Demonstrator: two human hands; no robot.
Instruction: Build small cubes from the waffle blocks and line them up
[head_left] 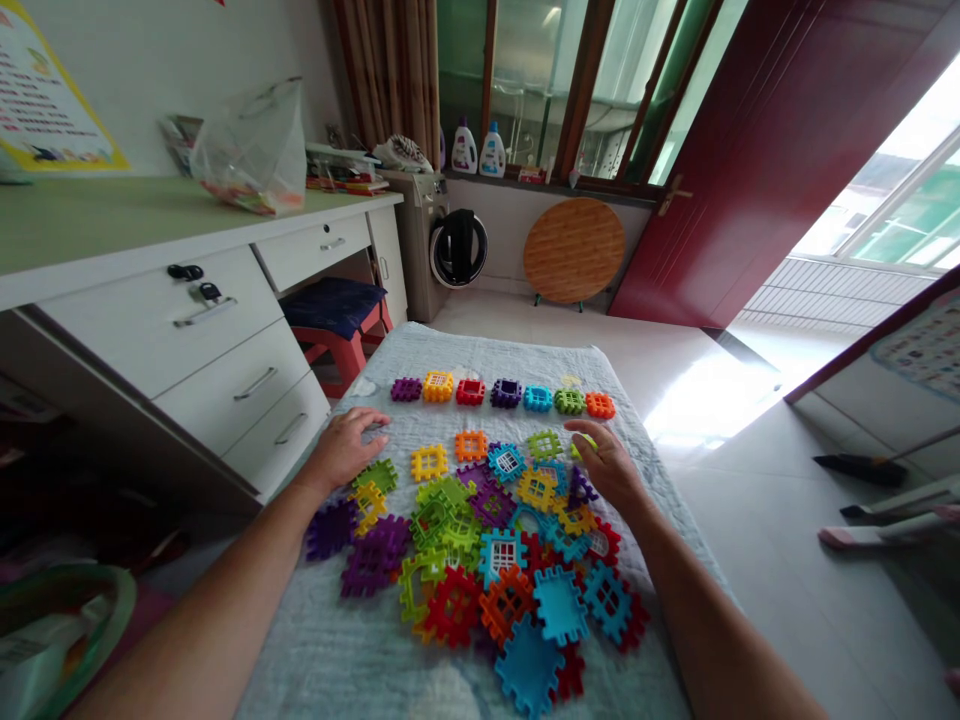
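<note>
Left hand (343, 450) lay palm down on the quilt (525, 350), grip wide and flat, holding nothing. Fingertips pointed toward the far row. A green tile (377, 476) sat just beside the heel of that hand, touching a yellow tile (369, 500) below it.

Right hand (611, 468) hovered at the right edge of the tile pile (487, 550), grip narrow, pinched on a lime-green piece (584, 446) at the fingertips. Most of that piece was hidden by the fingers, so I cannot tell its shape.

The pile was mixed plastic interlocking tiles in red, blue, purple, green, yellow and orange, overlapping, lying between the two forearms. Loose singles lay at its far edge: yellow grid tile (428, 462), orange grid tile (471, 446), blue window tile (507, 461), green grid tile (544, 444).

Beyond the hands a row of seven blocks ran left to right: purple block (406, 389), yellow block (438, 386), red block (470, 391), dark purple block (506, 393), blue block (537, 398), green block (569, 401), orange block (600, 405). They stood near each other and well apart from both hands.

On the left was a desk (112, 215) with drawers, keys (196, 282) in the top drawer lock and a plastic bag (247, 150) on top. A stool (336, 308) sat under it. At the far wall were a washing machine (450, 245), two detergent bottles (480, 150) on the sill and a round wooden board (574, 250) leaning upright. A red door (750, 150) stood at the right.
</note>
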